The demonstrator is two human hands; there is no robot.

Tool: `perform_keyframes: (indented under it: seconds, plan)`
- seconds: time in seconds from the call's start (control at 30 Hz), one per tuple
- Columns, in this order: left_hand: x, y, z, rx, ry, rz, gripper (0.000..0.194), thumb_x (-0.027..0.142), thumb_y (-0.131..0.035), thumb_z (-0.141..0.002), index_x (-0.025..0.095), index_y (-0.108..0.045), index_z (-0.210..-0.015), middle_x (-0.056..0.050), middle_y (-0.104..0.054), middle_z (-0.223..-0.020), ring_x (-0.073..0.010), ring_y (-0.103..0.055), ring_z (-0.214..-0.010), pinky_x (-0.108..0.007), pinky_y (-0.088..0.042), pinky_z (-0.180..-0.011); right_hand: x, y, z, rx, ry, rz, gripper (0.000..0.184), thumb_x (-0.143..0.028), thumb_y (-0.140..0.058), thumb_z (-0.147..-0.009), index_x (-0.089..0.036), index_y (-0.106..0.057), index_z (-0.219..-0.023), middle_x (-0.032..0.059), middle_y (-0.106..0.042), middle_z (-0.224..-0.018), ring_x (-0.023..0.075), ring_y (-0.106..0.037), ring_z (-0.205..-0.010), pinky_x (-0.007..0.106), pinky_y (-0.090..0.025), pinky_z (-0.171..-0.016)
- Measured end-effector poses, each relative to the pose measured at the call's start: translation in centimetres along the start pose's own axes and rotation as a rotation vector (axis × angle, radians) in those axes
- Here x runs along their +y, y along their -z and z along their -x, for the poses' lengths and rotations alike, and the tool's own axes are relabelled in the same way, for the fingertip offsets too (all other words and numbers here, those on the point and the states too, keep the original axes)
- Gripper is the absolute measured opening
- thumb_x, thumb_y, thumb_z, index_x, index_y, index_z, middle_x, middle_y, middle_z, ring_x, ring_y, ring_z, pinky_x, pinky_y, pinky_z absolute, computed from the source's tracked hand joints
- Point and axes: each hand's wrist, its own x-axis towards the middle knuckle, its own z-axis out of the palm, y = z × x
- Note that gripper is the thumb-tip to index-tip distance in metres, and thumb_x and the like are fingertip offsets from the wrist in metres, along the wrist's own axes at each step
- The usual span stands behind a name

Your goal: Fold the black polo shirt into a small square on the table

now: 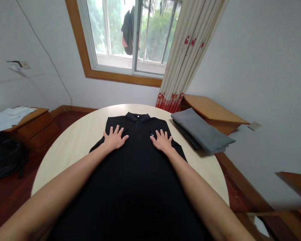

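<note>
A black polo shirt point(137, 150) lies spread front side up on the round table point(75, 144), its collar toward the window. My left hand point(114, 138) rests flat on the left chest of the shirt as I see it, fingers spread. On the other side of the button placket, my right hand point(162, 140) also lies flat with its fingers apart, beside a small white logo. The shirt's lower part merges with the dark area near my body, so its hem cannot be made out.
Folded grey cloth point(200, 130) lies at the table's right, overhanging its edge. Behind it stands a wooden cabinet point(213, 108) beside a patterned curtain point(188, 50). To the left are a wooden drawer unit point(37, 129) with papers on top and a black bag point(6, 157).
</note>
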Motion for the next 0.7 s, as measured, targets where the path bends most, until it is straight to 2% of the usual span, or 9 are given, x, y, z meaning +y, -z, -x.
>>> perform_keyframes:
  seconds: [0.17,0.33,0.47,0.7]
  plan:
    - [-0.5,-0.7,0.4,0.031,0.003,-0.004,0.081,0.071,-0.014,-0.094,0.025,-0.023,-0.16,-0.008,-0.012,-0.168,-0.0434,-0.007,-0.152,-0.077,-0.018,-0.109,-0.4,-0.6,1.2,0.048,0.001,0.01,0.07,-0.06,-0.022,-0.1,-0.022,-0.024,-0.159,0.0104,-0.017,-0.167,0.0371,-0.011,-0.152,0.065,-0.012,-0.117]
    - [-0.7,-0.6,-0.9,0.031,-0.003,-0.015,0.083,0.073,-0.014,-0.092,0.026,-0.024,-0.16,-0.007,-0.013,-0.168,-0.0447,-0.008,-0.151,-0.078,-0.02,-0.108,-0.1,-0.5,-0.1,0.055,0.002,0.024,0.071,-0.061,-0.021,-0.1,-0.022,-0.024,-0.159,0.0096,-0.017,-0.167,0.0365,-0.012,-0.152,0.065,-0.013,-0.117]
    - [-0.9,-0.4,-3.3,0.043,-0.007,-0.014,0.084,0.074,-0.014,-0.091,0.026,-0.024,-0.16,-0.007,-0.014,-0.168,-0.0449,-0.009,-0.151,-0.079,-0.019,-0.108,0.0,-0.4,-2.4,0.075,0.01,0.029,0.072,-0.062,-0.02,-0.099,-0.022,-0.025,-0.159,0.0091,-0.018,-0.167,0.0362,-0.012,-0.152,0.066,-0.013,-0.117]
    - [-0.9,-0.5,-8.8,0.056,-0.006,-0.001,0.086,0.076,-0.015,-0.09,0.026,-0.026,-0.159,-0.007,-0.014,-0.168,-0.045,-0.009,-0.151,-0.079,-0.019,-0.108,-0.1,-0.4,-7.5,0.094,0.024,-0.008,0.073,-0.062,-0.021,-0.099,-0.02,-0.027,-0.158,0.0107,-0.018,-0.166,0.0368,-0.012,-0.152,0.067,-0.011,-0.116]
